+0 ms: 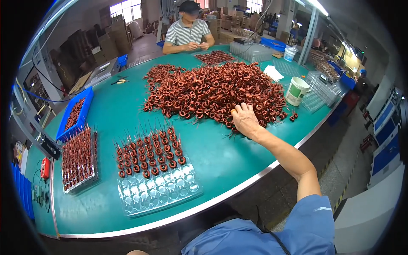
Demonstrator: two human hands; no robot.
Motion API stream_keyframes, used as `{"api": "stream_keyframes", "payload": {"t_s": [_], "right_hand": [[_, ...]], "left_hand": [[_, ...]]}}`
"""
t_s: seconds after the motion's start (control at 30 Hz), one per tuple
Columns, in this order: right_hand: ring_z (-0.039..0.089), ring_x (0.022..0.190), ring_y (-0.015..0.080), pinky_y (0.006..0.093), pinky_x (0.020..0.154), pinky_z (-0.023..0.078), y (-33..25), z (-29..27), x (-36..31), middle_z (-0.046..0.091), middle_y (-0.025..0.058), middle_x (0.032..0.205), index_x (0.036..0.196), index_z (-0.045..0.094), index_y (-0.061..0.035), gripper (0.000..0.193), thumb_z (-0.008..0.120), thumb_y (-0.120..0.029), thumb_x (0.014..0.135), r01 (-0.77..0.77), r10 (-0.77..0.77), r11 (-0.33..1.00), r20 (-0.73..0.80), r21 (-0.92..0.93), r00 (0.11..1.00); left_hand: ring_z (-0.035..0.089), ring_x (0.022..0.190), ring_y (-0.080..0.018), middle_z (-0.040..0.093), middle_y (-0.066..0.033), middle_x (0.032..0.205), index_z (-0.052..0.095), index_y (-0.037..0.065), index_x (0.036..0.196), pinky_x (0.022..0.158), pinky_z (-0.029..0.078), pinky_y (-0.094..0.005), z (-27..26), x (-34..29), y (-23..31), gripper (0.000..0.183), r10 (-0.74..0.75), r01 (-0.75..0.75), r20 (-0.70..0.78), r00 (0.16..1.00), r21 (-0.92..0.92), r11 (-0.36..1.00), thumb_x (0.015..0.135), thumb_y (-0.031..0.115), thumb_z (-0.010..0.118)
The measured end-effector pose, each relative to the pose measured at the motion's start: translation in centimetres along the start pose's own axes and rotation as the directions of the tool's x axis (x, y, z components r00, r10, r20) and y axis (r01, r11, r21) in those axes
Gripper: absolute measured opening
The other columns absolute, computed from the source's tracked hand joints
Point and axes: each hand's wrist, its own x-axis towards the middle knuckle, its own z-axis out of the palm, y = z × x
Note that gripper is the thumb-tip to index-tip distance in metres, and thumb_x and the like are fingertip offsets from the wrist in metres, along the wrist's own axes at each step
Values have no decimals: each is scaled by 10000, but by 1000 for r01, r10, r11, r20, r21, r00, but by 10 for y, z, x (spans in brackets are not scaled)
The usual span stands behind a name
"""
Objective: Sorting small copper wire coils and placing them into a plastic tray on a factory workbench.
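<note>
A large heap of red-brown toroidal coils (204, 91) with dark wire leads lies on the green table. My right hand (245, 119) reaches into the near right edge of this heap, its fingers bent down among the coils. The fingertips and whatever they grip are hidden; something yellow shows at one finger. Closer to me stands a transparent plastic tray (159, 196) with round pockets. Coils with leads pointing up fill its far rows, while the pockets of its near rows hold none. My left hand is out of the picture.
At the left are stacked trays full of coils (78, 163) and a blue bin (87, 106) with more coils. Pliers (121, 80) lie farther back. A white-green bucket (297, 91) and transparent trays (325, 87) stand right. Across the table, a person (188, 32) handles something small.
</note>
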Motion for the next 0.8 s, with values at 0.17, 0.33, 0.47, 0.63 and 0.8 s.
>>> {"api": "stream_keyframes", "payload": {"t_s": [0.17,0.33,0.47,0.63,0.8], "right_hand": [[490,939,282,411,805,401,13,-7,-6,529,124,966,899,597,-32,152,559,-103,770,33,-34,999,-80,-4,996],[483,928,272,425,837,383,17,-7,-15,523,99,930,903,605,-49,148,552,-88,772,92,-94,994,-36,-60,995],[484,922,274,430,867,365,18,-14,-6,518,99,897,856,608,-56,114,567,-89,755,134,-134,990,11,-50,991],[491,939,279,438,873,362,24,-13,-3,547,103,916,866,611,-54,129,575,-69,743,143,-142,989,-54,27,988],[490,927,271,407,864,361,20,-13,5,538,107,881,820,592,-48,93,582,-51,727,217,-220,974,32,68,975]], "left_hand": [[438,1054,-210,451,-24,1262,504,138,1267,581,517,-242,-27,14,-15,346,258,77,659,707,-434,897,924,182,486],[424,1110,-230,395,-35,1335,479,121,1289,596,537,-265,-38,36,-56,380,281,-16,548,788,-439,898,910,152,475],[430,1102,-261,343,-66,1385,446,79,1312,583,560,-283,-30,29,-47,415,624,393,639,450,-769,505,897,92,439],[488,942,-304,320,-137,1325,374,68,1352,419,536,-233,-54,29,-63,470,594,424,658,463,-753,503,885,37,404],[534,664,-273,340,-215,1193,357,-34,1226,365,530,-278,-69,30,-51,359,437,569,864,252,-497,655,869,-42,402]]}}
